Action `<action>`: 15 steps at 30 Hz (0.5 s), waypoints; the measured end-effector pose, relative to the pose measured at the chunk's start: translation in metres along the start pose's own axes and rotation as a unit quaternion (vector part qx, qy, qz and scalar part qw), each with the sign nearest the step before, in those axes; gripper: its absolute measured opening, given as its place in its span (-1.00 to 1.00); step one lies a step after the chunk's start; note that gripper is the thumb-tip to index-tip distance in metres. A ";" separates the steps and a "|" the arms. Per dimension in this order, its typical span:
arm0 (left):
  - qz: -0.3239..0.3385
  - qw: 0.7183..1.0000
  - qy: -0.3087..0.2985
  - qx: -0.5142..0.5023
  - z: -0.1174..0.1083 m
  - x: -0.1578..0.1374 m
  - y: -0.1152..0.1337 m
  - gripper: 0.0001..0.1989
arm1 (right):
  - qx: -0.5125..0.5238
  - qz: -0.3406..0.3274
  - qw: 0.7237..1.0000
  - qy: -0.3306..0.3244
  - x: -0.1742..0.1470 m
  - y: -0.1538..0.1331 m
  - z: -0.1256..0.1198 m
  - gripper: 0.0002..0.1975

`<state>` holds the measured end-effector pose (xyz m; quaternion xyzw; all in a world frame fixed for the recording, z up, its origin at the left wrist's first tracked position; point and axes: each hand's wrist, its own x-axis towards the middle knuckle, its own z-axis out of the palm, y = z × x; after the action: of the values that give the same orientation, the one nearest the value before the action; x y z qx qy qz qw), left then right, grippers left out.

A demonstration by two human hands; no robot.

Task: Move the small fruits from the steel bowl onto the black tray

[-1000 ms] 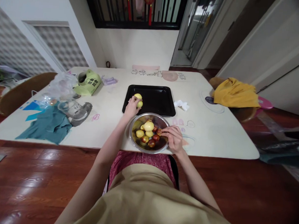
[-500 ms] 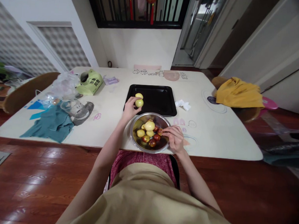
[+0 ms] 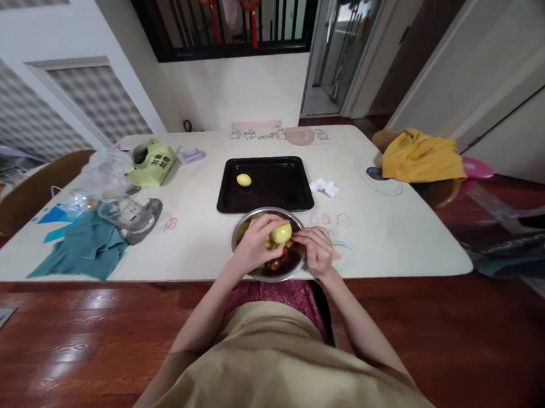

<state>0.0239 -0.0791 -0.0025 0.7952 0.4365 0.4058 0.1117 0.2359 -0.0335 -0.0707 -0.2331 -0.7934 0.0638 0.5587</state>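
Note:
My left hand (image 3: 257,243) is over the steel bowl (image 3: 234,251), its thumb and fingers closed around a yellow-green lemon (image 3: 281,232). Below it in the bowl lie reddish-brown round fruits (image 3: 275,264) and some yellow ones, mostly hidden by the hand. My right hand (image 3: 316,249) reaches over the bowl's right rim with its fingers pressed together, the tips close to the held lemon. What those fingertips grip, if anything, is hidden. Behind the bowl, a single yellow lemon (image 3: 244,180) lies on the left part of the black baking tray (image 3: 277,189).
Crumpled white tissue (image 3: 324,187) lies right of the tray. On the left of the white table (image 3: 389,234) are a green tissue pack (image 3: 153,162), clear plastic (image 3: 105,171), a transparent-and-grey object (image 3: 137,218) and a teal cloth (image 3: 85,246). Yellow cloth (image 3: 419,155) drapes a chair at right.
My left hand has come back from the tray to above the bowl, with a yellow-green lemon in it. One lemon now lies on the tray. My right hand stays at the bowl's rim.

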 end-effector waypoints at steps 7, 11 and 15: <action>0.007 0.996 -0.062 0.061 0.013 -0.002 -0.006 -0.44 | 0.006 0.004 0.999 0.037 -0.001 0.000 -0.001 -0.57; -0.002 0.995 -0.068 0.070 0.014 -0.002 -0.005 -0.45 | 0.013 -0.032 0.999 0.002 -0.002 0.002 -0.001 -0.55; -0.003 0.996 -0.060 0.062 0.013 -0.003 -0.006 -0.45 | 0.024 -0.057 0.998 -0.029 -0.001 0.001 -0.002 -0.53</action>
<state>0.0289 -0.0761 -0.0153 0.8220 0.4558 0.3294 0.0894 0.2378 -0.0331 -0.0713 -0.1717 -0.8194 0.0578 0.5438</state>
